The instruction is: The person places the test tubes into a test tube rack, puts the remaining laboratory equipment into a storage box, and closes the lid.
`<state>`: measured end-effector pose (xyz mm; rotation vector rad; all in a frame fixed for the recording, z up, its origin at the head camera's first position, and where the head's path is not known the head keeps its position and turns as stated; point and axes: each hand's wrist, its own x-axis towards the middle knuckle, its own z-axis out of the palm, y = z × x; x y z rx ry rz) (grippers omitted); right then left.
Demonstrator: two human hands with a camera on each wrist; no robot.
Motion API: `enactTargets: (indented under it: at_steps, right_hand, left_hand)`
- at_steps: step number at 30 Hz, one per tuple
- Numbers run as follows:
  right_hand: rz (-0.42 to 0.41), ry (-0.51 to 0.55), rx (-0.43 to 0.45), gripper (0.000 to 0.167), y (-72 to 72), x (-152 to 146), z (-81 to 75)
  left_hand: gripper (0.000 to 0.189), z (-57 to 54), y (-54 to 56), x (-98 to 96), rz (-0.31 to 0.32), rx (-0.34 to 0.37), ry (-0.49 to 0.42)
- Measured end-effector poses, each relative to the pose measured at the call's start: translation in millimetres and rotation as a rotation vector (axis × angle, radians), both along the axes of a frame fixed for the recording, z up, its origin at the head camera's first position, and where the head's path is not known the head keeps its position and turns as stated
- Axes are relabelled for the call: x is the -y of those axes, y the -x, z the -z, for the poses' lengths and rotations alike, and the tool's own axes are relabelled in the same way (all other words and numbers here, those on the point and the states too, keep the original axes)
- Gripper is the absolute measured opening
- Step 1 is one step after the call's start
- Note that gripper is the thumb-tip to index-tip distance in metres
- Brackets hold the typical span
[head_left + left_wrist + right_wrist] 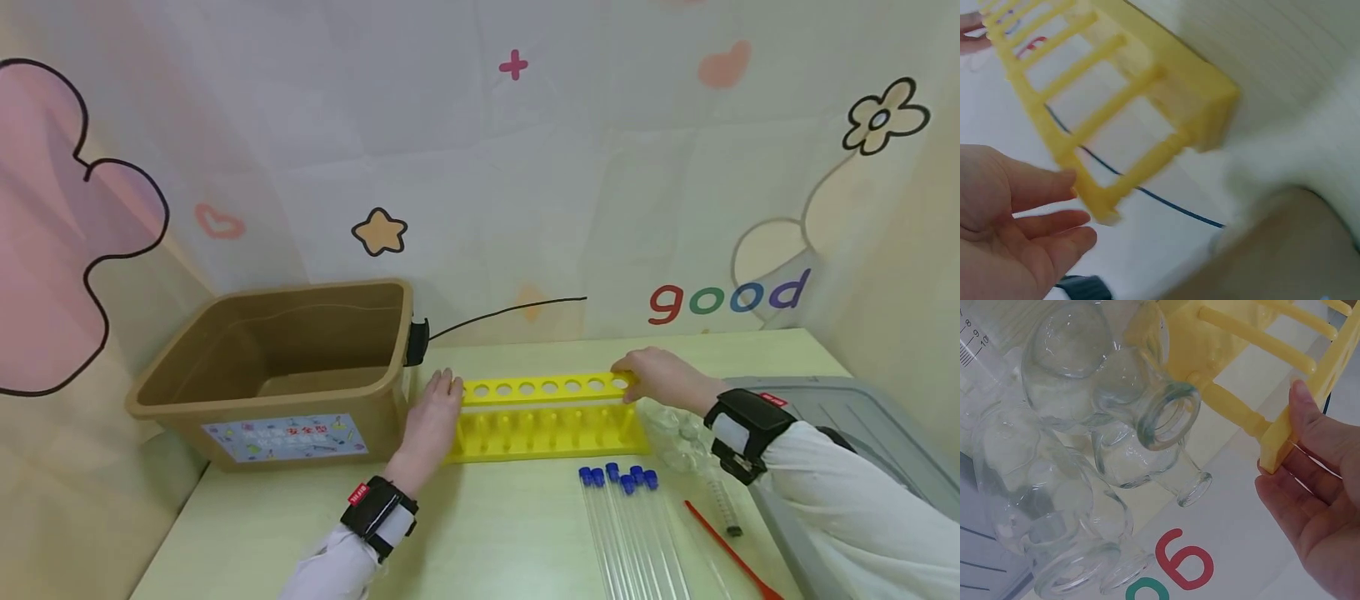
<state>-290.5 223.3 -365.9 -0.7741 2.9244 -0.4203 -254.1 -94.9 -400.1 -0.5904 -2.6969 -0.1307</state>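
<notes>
A yellow test tube rack (551, 433), with a row of holes along its top rail, stands lengthwise between both hands. My left hand (435, 414) is at the left end of the top rail; in the left wrist view the thumb (1054, 186) and fingertips meet the rail's corner. At the opposite end, my right hand (667, 379) pinches the rail, thumb (1302, 400) on one side and fingers round the end. Clear glass flasks (1072, 350) lie beside the rack near the right hand, partly hidden by it in the head view.
A brown bin (300, 400) stands close by the left hand. Several blue-capped test tubes (630, 533) lie before the rack. A syringe (723, 504) and a red stick-like tool (727, 546) lie to the right, beside a grey lid (862, 408). A printed sheet (465, 167) backs the table.
</notes>
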Motion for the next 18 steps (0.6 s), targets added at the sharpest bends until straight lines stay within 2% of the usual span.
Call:
enactTargets:
  at_steps: [4,6,8,11,15,18]
  right_hand:
    - [-0.02,-0.006,-0.018,0.041,-1.0,0.1,0.8]
    - [-0.024,-0.008,-0.024,0.041,-1.2,-0.1,0.3]
    - [-0.026,-0.008,-0.023,0.041,-1.9,-0.6,-0.1]
    - [-0.034,-0.009,-0.03,0.041,-1.9,-1.1,0.4]
    - [-0.045,-0.007,-0.041,0.04,-1.9,-0.8,1.7]
    - [-0.041,-0.009,-0.045,0.04,-2.6,-0.5,3.2]
  left_hand:
    - [0.035,-11.0,-16.5,-11.9,0.027,-0.098,0.018]
    - [0.029,-16.0,-24.6,-20.6,0.056,-0.156,-0.002]
    - [0.022,-17.7,-32.7,-30.4,0.096,-0.173,-0.037]
    - [0.014,-11.9,-45.1,-46.2,0.14,-0.097,-0.11]
    - [0.011,4.9,-59.5,-67.3,0.169,0.095,-0.168]
    - [0.014,17.3,-68.9,-83.2,0.166,0.255,-0.192]
